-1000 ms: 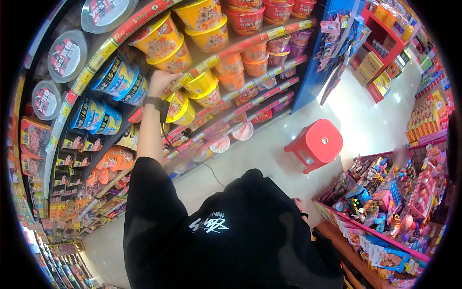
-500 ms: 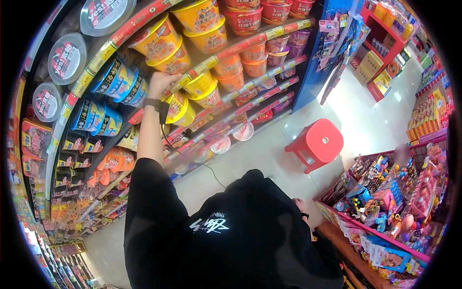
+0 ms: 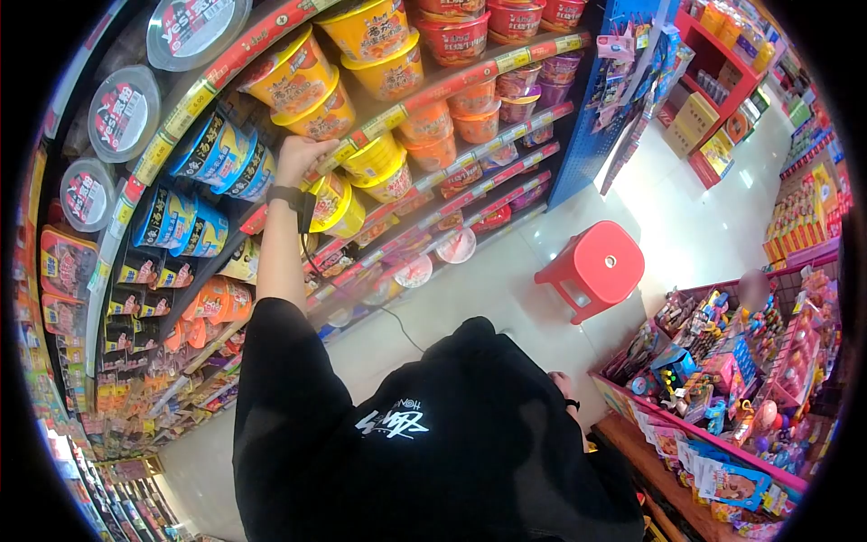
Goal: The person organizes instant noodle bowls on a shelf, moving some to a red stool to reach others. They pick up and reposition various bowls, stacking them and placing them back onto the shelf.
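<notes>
My left hand (image 3: 305,158) rests at the shelf's front edge, fingers bent over the red and yellow price strip (image 3: 372,128); its fingertips are partly hidden. Just above it stand stacked yellow noodle tubs (image 3: 316,110), and more yellow tubs (image 3: 336,206) sit on the shelf below. Blue noodle tubs (image 3: 217,154) are left of the wrist, which wears a black band with a cable. My right hand (image 3: 562,383) hangs low beside my body, near the pink display bin (image 3: 614,390). Only part of it shows, and its fingers are unclear.
A red plastic stool (image 3: 603,264) stands on the pale tiled floor. The pink bin at the right holds many small toys and packets. A blue perforated panel (image 3: 578,135) closes the shelf's far end. Red shelving (image 3: 745,86) stands beyond.
</notes>
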`<state>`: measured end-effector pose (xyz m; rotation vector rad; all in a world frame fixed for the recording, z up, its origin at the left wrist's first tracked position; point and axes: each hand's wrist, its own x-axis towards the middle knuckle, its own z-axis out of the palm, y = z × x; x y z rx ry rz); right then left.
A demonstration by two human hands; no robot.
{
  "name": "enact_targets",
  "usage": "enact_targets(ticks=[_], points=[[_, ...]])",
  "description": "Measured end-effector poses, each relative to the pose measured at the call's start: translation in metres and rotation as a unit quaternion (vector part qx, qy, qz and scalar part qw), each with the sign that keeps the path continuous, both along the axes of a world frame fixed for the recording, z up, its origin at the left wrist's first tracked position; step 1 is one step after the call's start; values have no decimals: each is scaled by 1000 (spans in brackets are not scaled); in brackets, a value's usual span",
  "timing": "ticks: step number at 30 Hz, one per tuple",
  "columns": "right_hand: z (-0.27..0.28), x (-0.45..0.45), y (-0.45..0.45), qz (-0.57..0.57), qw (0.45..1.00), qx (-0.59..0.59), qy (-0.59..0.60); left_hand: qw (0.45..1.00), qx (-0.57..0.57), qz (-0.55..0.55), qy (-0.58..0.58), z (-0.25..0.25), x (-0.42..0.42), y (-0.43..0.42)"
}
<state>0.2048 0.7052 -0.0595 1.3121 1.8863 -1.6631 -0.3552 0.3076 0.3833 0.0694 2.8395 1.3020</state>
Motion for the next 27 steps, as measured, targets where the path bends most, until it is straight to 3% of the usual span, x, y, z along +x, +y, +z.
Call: enact_targets(ticks=[7, 13, 16, 27], points=[[-12, 5, 4, 48, 998, 35, 27, 999, -44, 22, -10, 1, -2, 1], [-14, 2, 4, -18, 1000, -13, 12, 999, -36, 14, -4, 1, 0, 0], [-10, 0, 7, 52, 998, 28, 10, 999, -30, 8, 19, -6, 1, -2], [-24, 13, 4, 8, 999, 32, 9, 997, -34, -38, 51, -11, -3, -9]])
